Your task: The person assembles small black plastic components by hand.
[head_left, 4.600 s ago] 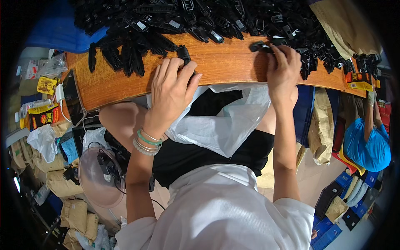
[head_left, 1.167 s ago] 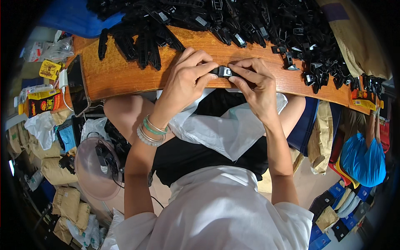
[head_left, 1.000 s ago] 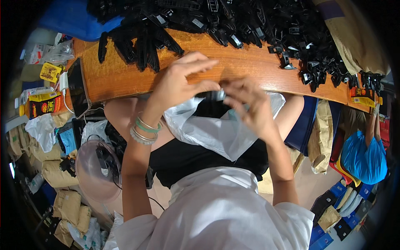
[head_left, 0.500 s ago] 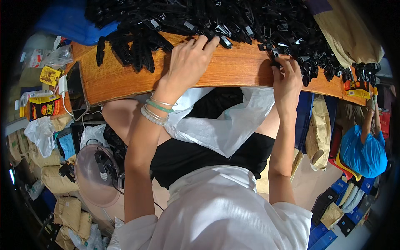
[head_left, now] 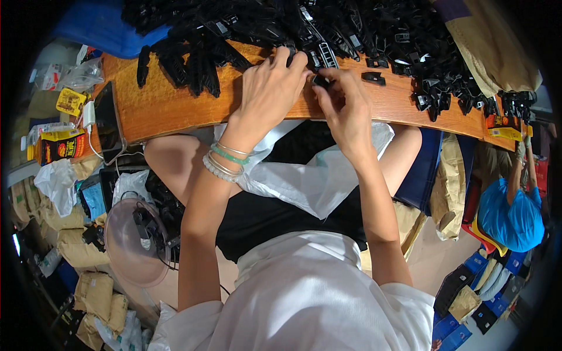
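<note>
My right hand (head_left: 349, 111) pinches a small black plastic clip (head_left: 321, 81) between thumb and fingers, just right of my left fingertips. My left hand (head_left: 269, 88) is closed with its fingers curled at the pile's front edge, around a black plastic part (head_left: 291, 54) that they mostly hide. Beyond my hands, a long black slotted strip (head_left: 326, 55) lies in the heap of black plastic parts (head_left: 374, 29). A single small black clip (head_left: 373, 78) rests on the wooden table (head_left: 175, 114) to the right of my right hand.
Long black parts (head_left: 202, 70) lie at the left of the heap. A brown paper bag (head_left: 489, 47) stands at right, a blue bag (head_left: 105, 32) at left. White sheeting (head_left: 310, 181) spans my lap. A pinkish bin (head_left: 132, 257) is at lower left; a co-worker in blue (head_left: 509, 213) sits at right.
My right hand has moved left from the right side of the table to beside my left hand, bringing a small black clip. My left hand has shifted slightly, its fingers curling more.
</note>
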{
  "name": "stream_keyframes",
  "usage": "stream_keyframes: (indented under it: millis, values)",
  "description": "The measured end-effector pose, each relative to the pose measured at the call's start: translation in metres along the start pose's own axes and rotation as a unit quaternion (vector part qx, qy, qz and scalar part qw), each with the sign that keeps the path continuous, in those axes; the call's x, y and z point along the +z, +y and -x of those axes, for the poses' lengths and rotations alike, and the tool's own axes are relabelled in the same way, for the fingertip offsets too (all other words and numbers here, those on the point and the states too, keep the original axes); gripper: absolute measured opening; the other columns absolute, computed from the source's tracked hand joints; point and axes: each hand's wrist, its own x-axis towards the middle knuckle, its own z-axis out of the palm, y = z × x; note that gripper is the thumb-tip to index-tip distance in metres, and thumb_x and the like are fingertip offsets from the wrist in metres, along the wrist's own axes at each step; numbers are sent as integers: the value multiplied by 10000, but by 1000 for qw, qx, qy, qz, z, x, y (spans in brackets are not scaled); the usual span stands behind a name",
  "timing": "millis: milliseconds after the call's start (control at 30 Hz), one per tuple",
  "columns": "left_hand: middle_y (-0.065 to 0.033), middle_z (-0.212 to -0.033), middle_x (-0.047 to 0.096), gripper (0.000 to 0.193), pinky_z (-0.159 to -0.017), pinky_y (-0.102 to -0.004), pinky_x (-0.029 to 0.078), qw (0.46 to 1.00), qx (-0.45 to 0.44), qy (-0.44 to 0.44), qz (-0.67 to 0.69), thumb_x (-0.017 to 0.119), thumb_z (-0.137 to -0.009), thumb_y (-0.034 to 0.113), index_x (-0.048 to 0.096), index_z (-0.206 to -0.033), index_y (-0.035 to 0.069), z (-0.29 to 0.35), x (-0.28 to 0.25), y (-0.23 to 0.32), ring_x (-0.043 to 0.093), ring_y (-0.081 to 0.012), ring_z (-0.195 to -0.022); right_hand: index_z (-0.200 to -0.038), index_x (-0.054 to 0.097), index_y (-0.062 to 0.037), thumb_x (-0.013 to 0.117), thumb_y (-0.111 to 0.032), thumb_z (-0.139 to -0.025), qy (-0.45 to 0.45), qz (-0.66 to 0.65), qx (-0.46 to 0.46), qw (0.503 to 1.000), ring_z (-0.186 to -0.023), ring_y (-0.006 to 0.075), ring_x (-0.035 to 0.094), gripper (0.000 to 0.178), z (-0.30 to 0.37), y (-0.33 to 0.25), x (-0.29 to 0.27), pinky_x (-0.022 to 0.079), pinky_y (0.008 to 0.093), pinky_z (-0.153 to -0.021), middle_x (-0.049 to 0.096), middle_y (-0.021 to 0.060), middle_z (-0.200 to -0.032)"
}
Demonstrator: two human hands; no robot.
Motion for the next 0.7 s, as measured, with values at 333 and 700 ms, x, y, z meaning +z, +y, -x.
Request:
stream_keyframes:
  millis: [333,700]
  values:
    - [-99,-896,580,203,-635,-366,507,990,-16,-34,138,659,-841,130,579,-1007,44,35,-36,-8,643,-294,-754,-1021,652,20,699,-28,-785,33,-54,-40,997,-761,235,589,245,7,17,-10,477,319,-727,584,105,-917]
    - [-91,-869,572,179,-720,-359,458,949,-12,-37,312,714,-754,30,659,-910,-38,31,-23,-11,555,-258,-809,-1003,698,30,725,15,-760,-62,-61,48,995,-753,168,602,245,16,16,-38,500,279,-699,607,78,-864]
